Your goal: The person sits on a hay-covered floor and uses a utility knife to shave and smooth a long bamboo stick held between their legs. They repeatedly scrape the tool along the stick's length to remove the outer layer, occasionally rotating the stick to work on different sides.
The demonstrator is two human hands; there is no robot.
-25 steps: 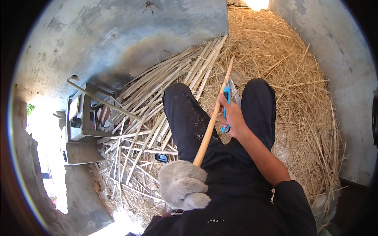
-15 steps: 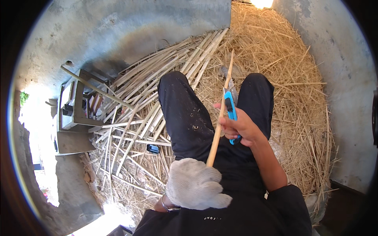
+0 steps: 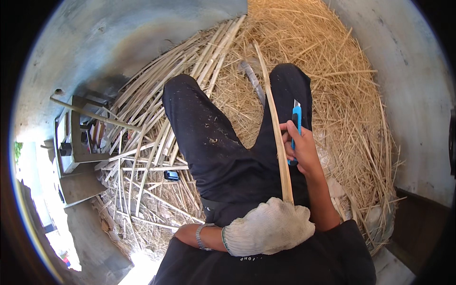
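**Bamboo strip held at both ends of the lap, blade against its side**

The long, thin, pale-tan bamboo strip (image 3: 275, 128) runs straight and smooth from the person's waist out between the knees, its far tip over the straw. Its near end disappears into the left hand (image 3: 268, 230), which wears a white, coarse-knit cotton glove and is closed fully around the strip. Further up the strip, the bare right hand (image 3: 299, 149) is wrapped tightly around a bright blue utility knife with a short silver blade (image 3: 295, 128); the blade points away from the body and lies just beside the strip's right edge, with the fingers of this hand touching the strip.

Under both grips are the legs in matte black trousers (image 3: 209, 137), flecked with pale shavings. A metal wristband (image 3: 202, 236) sits on the forearm behind the glove.

To the left of the grips lies a loose heap of long split bamboo strips (image 3: 156, 128), flat and cream-coloured, crossing one another. Among them sits a small dark rectangular object (image 3: 171, 175). Beyond and to the right of the knife spreads a thick bed of fine golden straw shavings (image 3: 332, 80), fibrous and tangled.

Farther left stands a weathered wooden frame with tools (image 3: 78, 142). Rough grey concrete (image 3: 95, 42) forms the floor and walls, sunlit at the lower left.
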